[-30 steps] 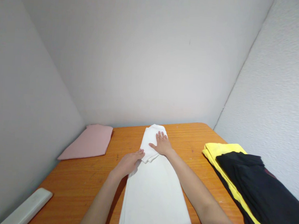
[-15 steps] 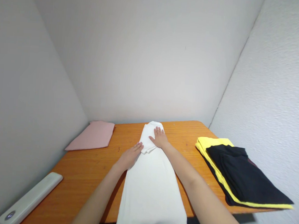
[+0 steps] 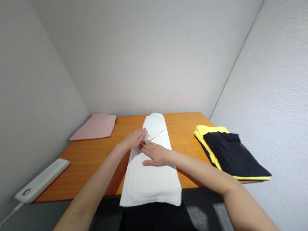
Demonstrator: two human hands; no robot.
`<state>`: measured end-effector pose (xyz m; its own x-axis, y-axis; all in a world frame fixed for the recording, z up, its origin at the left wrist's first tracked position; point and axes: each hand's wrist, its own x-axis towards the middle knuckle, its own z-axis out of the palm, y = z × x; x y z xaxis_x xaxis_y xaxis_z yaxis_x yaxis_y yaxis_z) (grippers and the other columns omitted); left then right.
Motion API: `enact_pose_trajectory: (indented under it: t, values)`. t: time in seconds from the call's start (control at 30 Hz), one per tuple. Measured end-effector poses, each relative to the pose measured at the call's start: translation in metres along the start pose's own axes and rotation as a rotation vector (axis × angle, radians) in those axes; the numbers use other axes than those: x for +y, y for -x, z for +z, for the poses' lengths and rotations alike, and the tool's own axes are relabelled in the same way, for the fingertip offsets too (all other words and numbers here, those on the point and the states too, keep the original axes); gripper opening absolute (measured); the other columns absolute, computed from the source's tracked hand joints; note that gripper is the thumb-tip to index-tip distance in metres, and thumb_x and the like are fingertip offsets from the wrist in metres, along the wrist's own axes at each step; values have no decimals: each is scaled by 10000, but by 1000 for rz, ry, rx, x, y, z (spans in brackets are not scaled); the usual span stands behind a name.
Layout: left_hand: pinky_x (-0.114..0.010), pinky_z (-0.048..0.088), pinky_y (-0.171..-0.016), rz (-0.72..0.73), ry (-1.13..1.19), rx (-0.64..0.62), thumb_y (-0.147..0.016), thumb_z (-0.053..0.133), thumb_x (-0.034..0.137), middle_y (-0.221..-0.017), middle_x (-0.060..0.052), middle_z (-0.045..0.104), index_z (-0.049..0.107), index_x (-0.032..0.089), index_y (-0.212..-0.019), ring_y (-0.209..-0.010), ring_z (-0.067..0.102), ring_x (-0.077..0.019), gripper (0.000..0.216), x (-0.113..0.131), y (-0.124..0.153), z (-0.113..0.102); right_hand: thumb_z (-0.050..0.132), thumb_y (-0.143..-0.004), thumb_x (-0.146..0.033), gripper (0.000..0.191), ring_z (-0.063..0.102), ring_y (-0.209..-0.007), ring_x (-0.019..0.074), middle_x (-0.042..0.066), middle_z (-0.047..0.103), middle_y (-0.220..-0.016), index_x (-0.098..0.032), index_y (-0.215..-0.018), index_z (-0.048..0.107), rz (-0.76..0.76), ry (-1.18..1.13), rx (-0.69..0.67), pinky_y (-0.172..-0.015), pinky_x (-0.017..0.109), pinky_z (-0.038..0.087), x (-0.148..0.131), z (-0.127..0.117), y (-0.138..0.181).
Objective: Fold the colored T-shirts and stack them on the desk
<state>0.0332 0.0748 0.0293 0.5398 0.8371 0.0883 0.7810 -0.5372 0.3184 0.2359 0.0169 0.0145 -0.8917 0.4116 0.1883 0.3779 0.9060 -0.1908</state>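
Note:
A white garment lies as a long narrow folded strip on the table, its near end hanging past the front edge. Its far part is folded over, with a creased edge near the middle. My left hand rests at the garment's left side, fingers stretched out. Flat on the cloth, my right hand points left, its fingertips close to those of my left hand. Neither hand grips anything.
On the wooden table, a folded pink cloth lies at the back left. A white lamp-like bar with a cable is at the left edge. Folded black and yellow cloths are stacked at right. Walls enclose the back and sides.
My right hand has slid from the garment's far end toward me and turned to point left. My left hand has shifted slightly. The view has tilted down, showing more floor.

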Motion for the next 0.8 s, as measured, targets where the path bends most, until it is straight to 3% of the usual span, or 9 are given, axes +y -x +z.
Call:
enact_pose_trajectory:
  t: [0.17,0.33,0.5,0.63,0.7,0.8]
  values:
    - [-470,246,-1161,-14,-38,-92,-995,280,461,-1556,-80,333,426,222,-1438,-1454,267,-249,523,14,-25,36,460,-917,-633,844,259,-1434,308,244,350,-1501,-6,-1469,339,-12,-18,-31,-1175,437,198,-31,6,12]
    - [-510,138,-1183,-37,-96,-37,-984,325,451,-1595,-81,238,301,247,-1501,-1481,181,-243,556,20,-17,56,507,-907,-606,865,185,-1458,300,226,267,-1543,-27,-1502,267,-75,-48,-37,-1192,440,145,-60,5,29]
    - [-498,143,-1191,-35,-134,30,-988,303,443,-1592,-68,262,304,243,-1501,-1477,201,-232,550,25,-9,58,566,-876,-601,956,78,-1479,270,190,175,-1577,-55,-1537,143,-192,-98,-30,-1201,414,105,-108,8,50]
    - [-485,160,-1196,-32,-156,82,-992,293,405,-1582,-80,293,336,220,-1486,-1470,227,-234,530,34,-6,53,600,-865,-587,960,85,-1480,240,157,186,-1582,-91,-1545,138,-287,-149,-36,-1204,381,103,-143,7,64]
    - [-454,120,-1211,-16,-164,117,-994,296,370,-1599,-84,245,320,196,-1494,-1483,179,-220,530,41,2,48,592,-880,-574,918,109,-1478,226,136,204,-1583,-123,-1547,152,-285,-171,-38,-1205,381,107,-149,2,74]
    - [-423,95,-1223,104,-183,173,-996,325,341,-1612,-71,209,336,190,-1487,-1491,140,-204,514,50,28,40,554,-906,-570,865,106,-1478,243,144,190,-1586,-127,-1544,176,-152,-165,6,-1206,424,97,-139,-12,99]
